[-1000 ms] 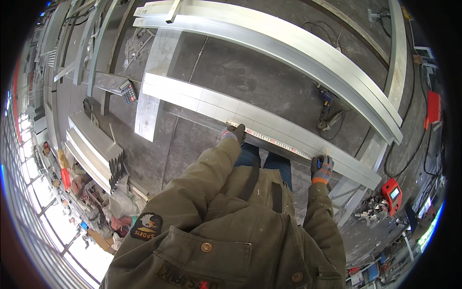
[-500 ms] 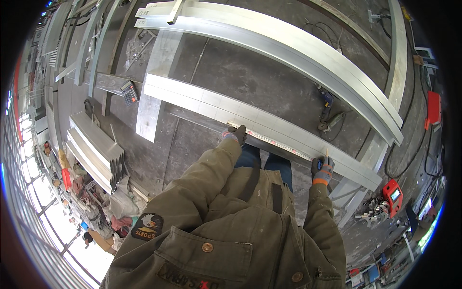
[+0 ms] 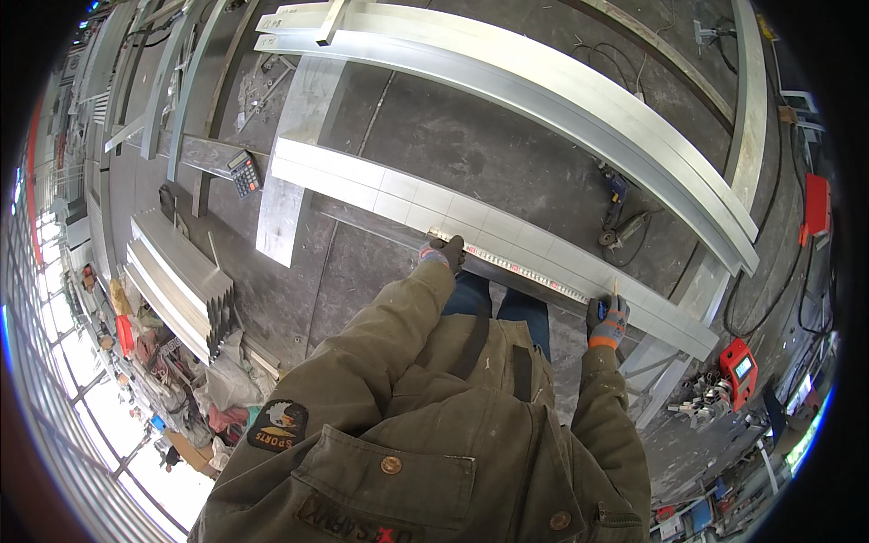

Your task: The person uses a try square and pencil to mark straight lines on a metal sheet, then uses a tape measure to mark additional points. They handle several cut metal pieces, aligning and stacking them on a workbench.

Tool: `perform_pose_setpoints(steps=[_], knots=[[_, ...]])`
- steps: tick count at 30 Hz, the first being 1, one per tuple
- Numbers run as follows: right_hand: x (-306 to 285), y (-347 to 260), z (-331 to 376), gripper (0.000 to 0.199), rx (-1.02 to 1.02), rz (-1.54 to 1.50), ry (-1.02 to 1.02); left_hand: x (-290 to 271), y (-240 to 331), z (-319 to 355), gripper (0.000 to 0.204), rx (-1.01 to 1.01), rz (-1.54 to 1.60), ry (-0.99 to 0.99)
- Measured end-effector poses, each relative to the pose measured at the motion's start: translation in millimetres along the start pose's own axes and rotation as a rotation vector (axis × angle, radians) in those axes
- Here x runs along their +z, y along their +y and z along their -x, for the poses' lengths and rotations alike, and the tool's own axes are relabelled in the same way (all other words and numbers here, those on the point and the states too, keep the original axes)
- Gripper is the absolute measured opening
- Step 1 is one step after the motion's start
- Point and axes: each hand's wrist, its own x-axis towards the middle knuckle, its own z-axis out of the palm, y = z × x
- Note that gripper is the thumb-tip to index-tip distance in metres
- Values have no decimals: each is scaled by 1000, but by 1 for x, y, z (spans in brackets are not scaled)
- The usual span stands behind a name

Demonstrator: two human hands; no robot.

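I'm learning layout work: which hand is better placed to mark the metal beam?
Probably the right hand: a pencil-like stick rises from it beside the beam, while the left hand holds the tape.

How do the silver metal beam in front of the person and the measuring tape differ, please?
The metal beam is broad, whereas the measuring tape is a narrow strip. The metal beam runs well past the left hand and right hand; the measuring tape spans roughly between them. The metal beam is silver with sparse thin lines; the measuring tape is pale with dense red and dark marks. Both are long and run in the same direction.
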Motion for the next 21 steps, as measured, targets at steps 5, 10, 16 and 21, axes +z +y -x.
perform_pose_setpoints(steps=[5, 10, 16, 21], knots=[[0, 0, 0, 21, -21, -23, 22, 0, 2, -4, 20, -14, -104, -17], [0, 2, 1, 22, -3, -21, 3, 0, 5, 3, 26, 7, -143, -2], [4, 5, 0, 23, -27, -9, 33, 2, 7, 9, 24, 8, -104, 9], [4, 4, 0, 23, -26, -19, 30, 1, 6, 6, 23, -3, -73, -6]])
